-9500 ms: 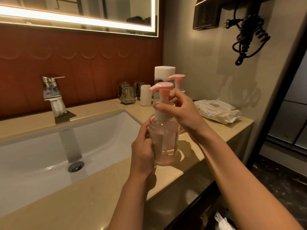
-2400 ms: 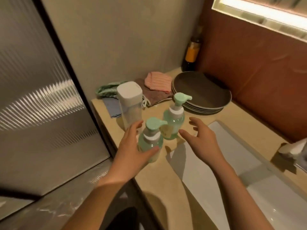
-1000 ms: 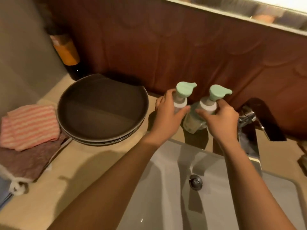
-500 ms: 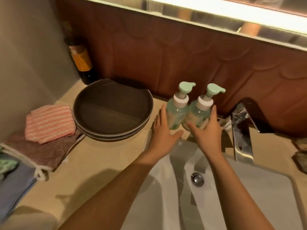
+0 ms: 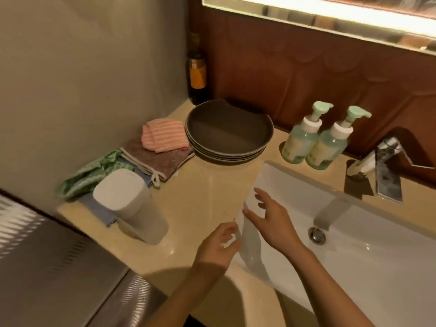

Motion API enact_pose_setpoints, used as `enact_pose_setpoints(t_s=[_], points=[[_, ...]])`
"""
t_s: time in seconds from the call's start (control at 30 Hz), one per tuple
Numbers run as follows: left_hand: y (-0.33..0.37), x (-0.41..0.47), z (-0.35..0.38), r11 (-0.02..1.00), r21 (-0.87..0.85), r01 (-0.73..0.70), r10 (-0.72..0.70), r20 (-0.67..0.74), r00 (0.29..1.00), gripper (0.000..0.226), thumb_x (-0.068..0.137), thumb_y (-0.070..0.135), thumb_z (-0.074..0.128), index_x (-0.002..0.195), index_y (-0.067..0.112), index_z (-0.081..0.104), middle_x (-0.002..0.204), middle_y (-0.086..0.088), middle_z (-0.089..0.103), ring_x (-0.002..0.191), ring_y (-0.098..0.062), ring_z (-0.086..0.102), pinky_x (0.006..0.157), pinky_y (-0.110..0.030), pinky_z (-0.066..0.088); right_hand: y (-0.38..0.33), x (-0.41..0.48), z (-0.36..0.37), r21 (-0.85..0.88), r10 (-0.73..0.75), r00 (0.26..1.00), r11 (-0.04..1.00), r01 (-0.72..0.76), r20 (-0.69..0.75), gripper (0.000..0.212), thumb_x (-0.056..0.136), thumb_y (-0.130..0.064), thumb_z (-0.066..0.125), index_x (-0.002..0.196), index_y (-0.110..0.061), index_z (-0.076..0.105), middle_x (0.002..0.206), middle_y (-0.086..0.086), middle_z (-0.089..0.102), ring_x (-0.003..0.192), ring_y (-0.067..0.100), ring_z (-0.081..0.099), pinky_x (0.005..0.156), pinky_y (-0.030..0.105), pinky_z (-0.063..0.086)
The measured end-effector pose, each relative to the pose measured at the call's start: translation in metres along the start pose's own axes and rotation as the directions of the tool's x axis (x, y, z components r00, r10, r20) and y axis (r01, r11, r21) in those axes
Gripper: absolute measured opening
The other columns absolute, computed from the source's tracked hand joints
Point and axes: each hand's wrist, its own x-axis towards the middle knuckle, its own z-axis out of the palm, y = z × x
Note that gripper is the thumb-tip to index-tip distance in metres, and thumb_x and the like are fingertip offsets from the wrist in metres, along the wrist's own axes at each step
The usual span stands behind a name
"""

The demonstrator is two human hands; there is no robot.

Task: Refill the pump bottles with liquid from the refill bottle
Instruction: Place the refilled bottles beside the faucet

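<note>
- Now that both hands have let go, the two clear, green-tinted pump bottles with mint-green heads stand upright at the back edge of the beige stone worktop (image 5: 200, 197). The plate-side pump bottle (image 5: 299, 142) and the tap-side pump bottle (image 5: 329, 148) touch each other. They sit between the stack of dark round plates (image 5: 236, 159) and the chrome tap (image 5: 387, 171).
- In the head view, the left hand (image 5: 219, 246) and right hand (image 5: 271, 223) hover empty with fingers loosely spread. They are over the front left corner of the white sink basin (image 5: 354, 256), well apart from the pair.
- The tall translucent refill bottle with a square white cap (image 5: 132, 204) stands upright near the worktop's left front edge, untouched.
- The pair looks parked for good. Handling the refill bottle seems the likely next step.
- Half a second ago both hands rested on the bottles' lower bodies at the basin's back rim. They have since pulled back to the front, and the view has swung left, which brings the refill bottle into sight.
</note>
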Motion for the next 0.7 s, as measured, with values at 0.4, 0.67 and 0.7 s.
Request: enact_pose_setpoints(t_s=[0.4,0.67,0.7], points=[[-0.044,-0.079,-0.115,0.976,-0.202,0.078,-0.185,-0.591,0.786,0.058,0.071,0.007,0.078,0.117,0.028,0.050,0.119,0.003,0.054,0.103,-0.017,0.055,0.086,-0.036,0.047,-0.071,-0.055,0.083,0.004,-0.370,0.792,0.907,0.421,0.486,0.064,0.092,-0.040,0.054,0.147,-0.033,0.020,0.153,-0.010,0.026,0.137,0.008,0.028,0.107,0.019,0.022],[-0.013,-0.047,-0.132,0.989,-0.076,-0.124,0.082,-0.413,0.907,0.083,0.072,0.009,0.078,0.130,0.043,0.030,0.120,0.035,0.040,0.111,0.014,0.041,0.097,-0.027,0.035,-0.066,-0.060,0.107,-0.098,-0.427,0.726,0.824,0.558,0.540,0.056,0.096,-0.031,0.051,0.144,-0.044,0.024,0.159,0.003,-0.002,0.146,0.022,-0.003,0.118,0.037,0.010],[-0.009,-0.041,-0.131,0.985,-0.111,-0.134,0.078,-0.411,0.908,0.079,0.072,0.008,0.078,0.122,0.047,0.032,0.115,0.034,0.042,0.103,0.020,0.043,0.093,-0.022,0.038,-0.063,-0.057,0.106,-0.166,-0.449,0.711,0.772,0.614,0.542,0.055,0.097,-0.034,0.049,0.144,-0.045,0.023,0.159,0.007,-0.002,0.146,0.024,-0.006,0.117,0.036,0.006]])
